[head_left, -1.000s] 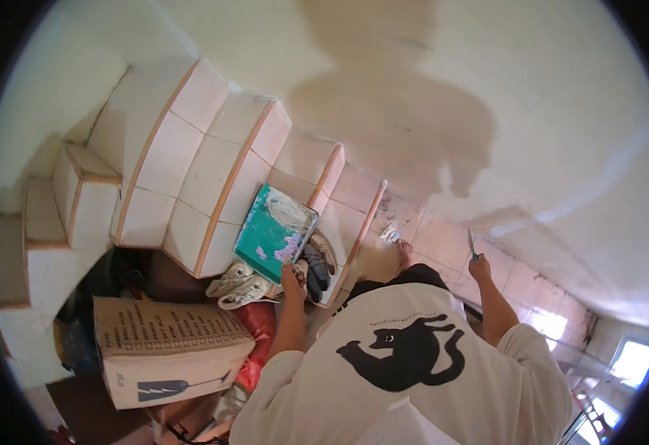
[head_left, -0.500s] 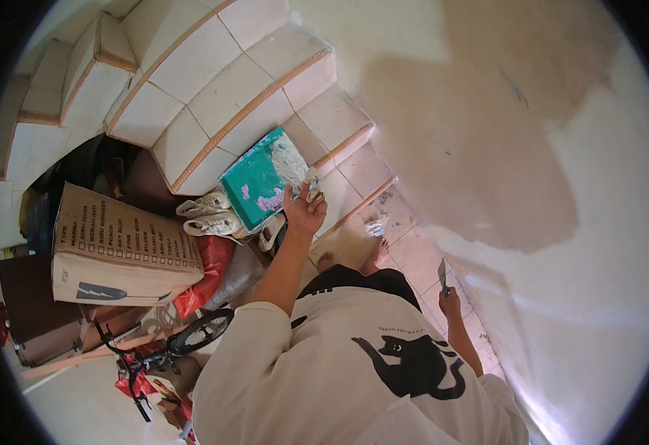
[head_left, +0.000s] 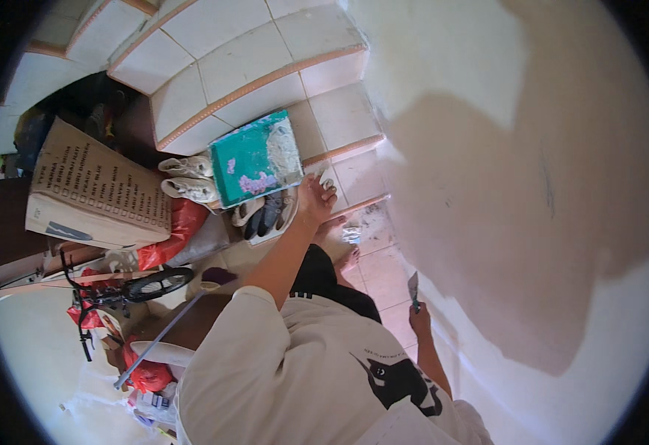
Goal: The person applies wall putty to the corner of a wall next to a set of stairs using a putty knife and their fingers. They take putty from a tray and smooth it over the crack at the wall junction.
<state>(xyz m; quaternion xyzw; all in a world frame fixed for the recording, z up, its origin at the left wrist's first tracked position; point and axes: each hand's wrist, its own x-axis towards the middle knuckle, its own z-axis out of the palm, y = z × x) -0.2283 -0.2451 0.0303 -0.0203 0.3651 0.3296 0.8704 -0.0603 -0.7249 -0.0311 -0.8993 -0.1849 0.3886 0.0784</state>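
Observation:
My left hand (head_left: 315,200) is raised near the lower right corner of a teal board (head_left: 244,165), its fingers curled round something small and pale that I cannot make out. A heap of whitish paste (head_left: 283,152) covers the board's right side, and pinkish patches mark its surface. Low on the right, beside the wall, my right hand (head_left: 419,319) grips the handle of a putty knife (head_left: 413,289), its narrow blade pointing up and away from me. Pale shoes (head_left: 191,178) stand against the board's left side, with darker ones (head_left: 265,213) just below it.
Curved tiled steps (head_left: 254,81) rise at the back. A wall (head_left: 502,222) with a large damp-looking patch runs along the right. On the left are a cardboard box (head_left: 98,193), a red bag (head_left: 176,230) and a small bicycle (head_left: 154,284). A small white packet (head_left: 351,235) lies near my feet.
The view has shifted, bringing more of the wall into sight. My left hand's fingers look more curled, and it is at the board's corner. The putty knife stays in my right hand.

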